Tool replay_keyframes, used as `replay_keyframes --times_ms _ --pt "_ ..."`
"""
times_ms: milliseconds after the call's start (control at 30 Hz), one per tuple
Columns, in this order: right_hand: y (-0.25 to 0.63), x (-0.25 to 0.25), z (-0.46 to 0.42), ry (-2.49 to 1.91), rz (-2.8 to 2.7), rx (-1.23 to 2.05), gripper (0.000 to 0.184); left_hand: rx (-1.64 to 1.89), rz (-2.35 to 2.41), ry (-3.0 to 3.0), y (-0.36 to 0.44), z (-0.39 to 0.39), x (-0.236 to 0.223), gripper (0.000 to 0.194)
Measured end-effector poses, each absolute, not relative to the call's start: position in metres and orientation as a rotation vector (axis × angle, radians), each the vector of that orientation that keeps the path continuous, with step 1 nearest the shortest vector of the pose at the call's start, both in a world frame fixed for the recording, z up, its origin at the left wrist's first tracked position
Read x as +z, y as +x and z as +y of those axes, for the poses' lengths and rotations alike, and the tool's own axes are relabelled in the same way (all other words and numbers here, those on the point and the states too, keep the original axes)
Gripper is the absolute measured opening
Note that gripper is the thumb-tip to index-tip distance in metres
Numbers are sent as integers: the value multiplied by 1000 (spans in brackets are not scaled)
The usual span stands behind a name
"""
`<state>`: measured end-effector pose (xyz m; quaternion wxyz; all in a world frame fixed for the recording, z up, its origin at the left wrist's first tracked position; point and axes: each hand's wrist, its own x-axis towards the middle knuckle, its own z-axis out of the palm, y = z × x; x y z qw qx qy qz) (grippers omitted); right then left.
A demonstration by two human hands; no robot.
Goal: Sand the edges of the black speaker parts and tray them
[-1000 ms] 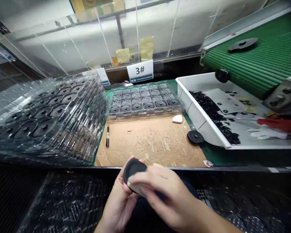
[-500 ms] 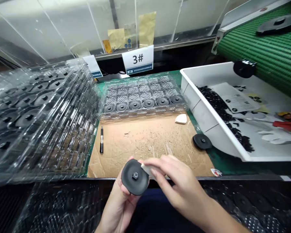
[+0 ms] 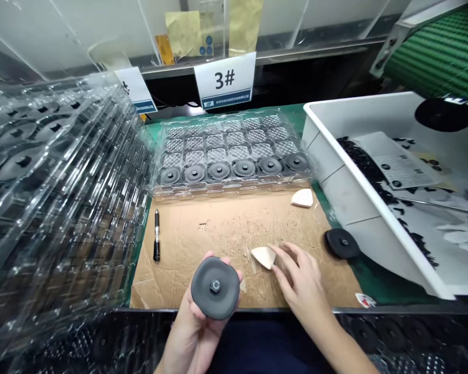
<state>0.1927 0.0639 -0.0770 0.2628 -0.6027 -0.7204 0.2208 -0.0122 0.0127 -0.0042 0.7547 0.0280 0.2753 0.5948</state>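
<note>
My left hand [image 3: 203, 324] grips a round dark grey rubber disc [image 3: 223, 298] with a hex nut at its centre, face up above the front edge of the cardboard [image 3: 214, 234]. To its right, my right hand [image 3: 302, 278] pinches a small white wedge-shaped block [image 3: 264, 256] between thumb and fingers, low over the cardboard; I cannot tell whether the block touches it. A second white block [image 3: 302, 197] lies at the cardboard's back right. Another dark disc [image 3: 341, 242] rests by the right edge. Behind, a clear plastic tray [image 3: 218, 137] holds several discs in its front row.
A tall stack of clear trays [image 3: 81, 218] with discs stands at left, beside a black pen [image 3: 156, 236]. At right a white bin [image 3: 378, 218] holds black scraps, a paper, a glove and a red-handled tool. A green ribbed conveyor [image 3: 440, 57] runs above it.
My right hand has moved right and away from the disc, bringing the white block down toward the cardboard. The disc stays in my left hand. The camera view has shifted slightly.
</note>
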Motion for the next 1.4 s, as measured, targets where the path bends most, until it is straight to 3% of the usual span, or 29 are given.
replay_keyframes --times_ms 233,367,567,733,1233,1400 --pt "181 -107 57 -1666 -1982 398 42 1310 541 102 -13 15 -11 49" --pt "172 -115 77 -1665 -1924 347 38 1309 542 138 -13 14 -8 50" --pt "175 -58 85 -1348 -2040 649 20 1323 609 119 -14 10 -5 52" --pt "169 -1 62 -796 -2157 776 46 1314 737 85 -11 8 -2 48" --pt "157 -2 53 -758 -2131 705 52 1352 798 91 -10 6 2 52" --pt "155 -3 44 -755 -2069 698 40 1360 728 128 -12 7 -1 49"
